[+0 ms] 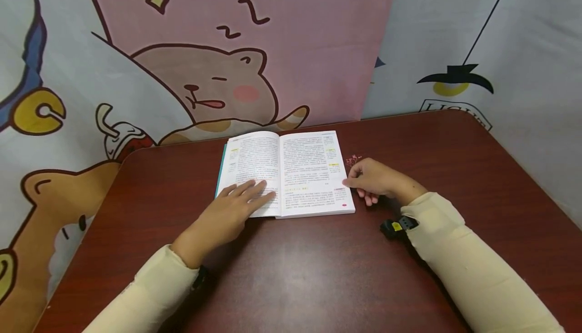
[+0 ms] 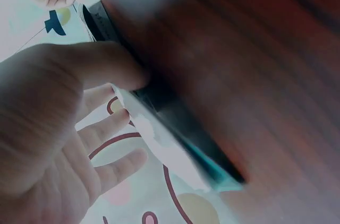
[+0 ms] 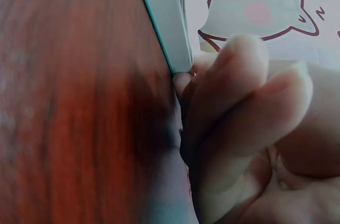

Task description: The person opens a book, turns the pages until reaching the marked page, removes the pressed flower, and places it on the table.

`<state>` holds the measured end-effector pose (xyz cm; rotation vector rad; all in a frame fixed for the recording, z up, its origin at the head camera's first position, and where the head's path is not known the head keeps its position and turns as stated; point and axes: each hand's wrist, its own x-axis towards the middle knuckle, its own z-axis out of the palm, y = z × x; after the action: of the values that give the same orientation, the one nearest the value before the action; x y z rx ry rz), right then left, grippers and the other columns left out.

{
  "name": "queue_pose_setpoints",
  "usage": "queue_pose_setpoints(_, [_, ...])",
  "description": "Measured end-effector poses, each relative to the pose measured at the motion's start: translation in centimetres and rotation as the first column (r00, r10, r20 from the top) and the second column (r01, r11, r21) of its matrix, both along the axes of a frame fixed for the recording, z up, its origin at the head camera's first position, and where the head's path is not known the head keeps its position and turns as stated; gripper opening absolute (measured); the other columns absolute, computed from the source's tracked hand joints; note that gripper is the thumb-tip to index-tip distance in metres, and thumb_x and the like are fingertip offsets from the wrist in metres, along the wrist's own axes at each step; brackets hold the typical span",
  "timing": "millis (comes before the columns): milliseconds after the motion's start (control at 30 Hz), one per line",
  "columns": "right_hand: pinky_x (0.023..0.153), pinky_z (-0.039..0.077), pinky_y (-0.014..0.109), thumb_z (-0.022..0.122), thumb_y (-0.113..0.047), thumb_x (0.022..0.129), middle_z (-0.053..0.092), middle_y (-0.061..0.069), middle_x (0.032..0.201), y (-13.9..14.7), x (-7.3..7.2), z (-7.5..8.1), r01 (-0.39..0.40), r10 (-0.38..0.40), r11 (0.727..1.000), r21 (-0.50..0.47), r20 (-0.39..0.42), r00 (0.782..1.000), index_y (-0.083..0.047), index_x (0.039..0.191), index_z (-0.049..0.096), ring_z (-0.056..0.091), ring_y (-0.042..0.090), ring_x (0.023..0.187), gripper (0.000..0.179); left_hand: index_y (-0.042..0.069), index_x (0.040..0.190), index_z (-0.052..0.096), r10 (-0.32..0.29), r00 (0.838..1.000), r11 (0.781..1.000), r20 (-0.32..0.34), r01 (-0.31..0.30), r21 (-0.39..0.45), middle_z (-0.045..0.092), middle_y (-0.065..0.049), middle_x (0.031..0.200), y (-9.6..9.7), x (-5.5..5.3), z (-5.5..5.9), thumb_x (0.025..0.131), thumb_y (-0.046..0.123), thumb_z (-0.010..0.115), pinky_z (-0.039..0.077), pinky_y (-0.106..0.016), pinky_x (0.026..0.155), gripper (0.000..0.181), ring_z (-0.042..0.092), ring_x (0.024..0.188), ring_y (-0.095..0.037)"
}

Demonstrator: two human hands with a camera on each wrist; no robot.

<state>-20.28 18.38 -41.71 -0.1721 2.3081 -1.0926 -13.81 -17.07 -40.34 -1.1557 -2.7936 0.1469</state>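
Note:
An open book (image 1: 309, 171) with printed pages and a teal cover edge lies on the dark reddish-brown table. My left hand (image 1: 234, 209) rests on the lower part of its left page, fingers spread and fairly straight. In the left wrist view, that hand's thumb (image 2: 114, 65) lies along the book's lower edge. At the right page's outer edge, my right hand (image 1: 375, 179) pinches the page edge between thumb and forefinger, its other fingers curled below. Up close, the right wrist view has those curled fingers (image 3: 239, 96) right at the corner of the page block (image 3: 167, 17).
The table (image 1: 291, 272) reaches back to a wall cloth (image 1: 327, 45) printed with cartoon animals. A small pink floral mark (image 1: 352, 160) shows on the table beside the book. A black wrist device (image 1: 397, 226) sits at the right cuff.

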Motion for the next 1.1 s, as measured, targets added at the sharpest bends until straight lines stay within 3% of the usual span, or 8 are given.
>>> queue_pose_setpoints(400, [0.039, 0.047, 0.031, 0.057, -0.027, 0.09, 0.049, 0.003, 0.051, 0.2, -0.2, -0.2, 0.01, -0.01, 1.0, 0.01, 0.002, 1.0, -0.003, 0.088, 0.058, 0.052, 0.014, 0.035, 0.024, 0.021, 0.135, 0.047, -0.019, 0.994, 1.0, -0.111, 0.02, 0.008, 0.045, -0.005, 0.141, -1.3, 0.1, 0.5, 0.076, 0.004, 0.06, 0.037, -0.051, 0.1, 0.063, 0.041, 0.13, -0.026])
queue_pose_setpoints(700, [0.04, 0.048, 0.032, 0.057, -0.029, 0.09, 0.047, 0.003, 0.051, 0.2, -0.2, -0.3, 0.015, -0.015, 1.0, 0.01, 0.005, 1.0, -0.004, 0.088, 0.058, 0.053, 0.014, 0.036, 0.025, 0.02, 0.13, 0.053, -0.027, 0.985, 0.999, -0.169, 0.03, 0.018, 0.049, -0.005, 0.137, -1.9, 0.3, 1.9, 0.076, 0.006, 0.067, 0.031, -0.053, 0.105, 0.057, 0.042, 0.129, -0.027])
queue_pose_setpoints(1100, [0.04, 0.048, 0.031, 0.057, -0.027, 0.09, 0.047, 0.002, 0.051, 0.0, -0.1, 0.0, 0.01, -0.01, 1.0, 0.0, -0.002, 1.0, -0.004, 0.087, 0.059, 0.053, 0.014, 0.036, 0.024, 0.018, 0.122, 0.058, 0.008, 0.954, 0.994, -0.301, 0.025, 0.104, 0.055, -0.006, 0.13, -2.7, -0.1, 3.9, 0.072, 0.008, 0.065, 0.018, -0.057, 0.109, 0.051, 0.045, 0.125, -0.027])
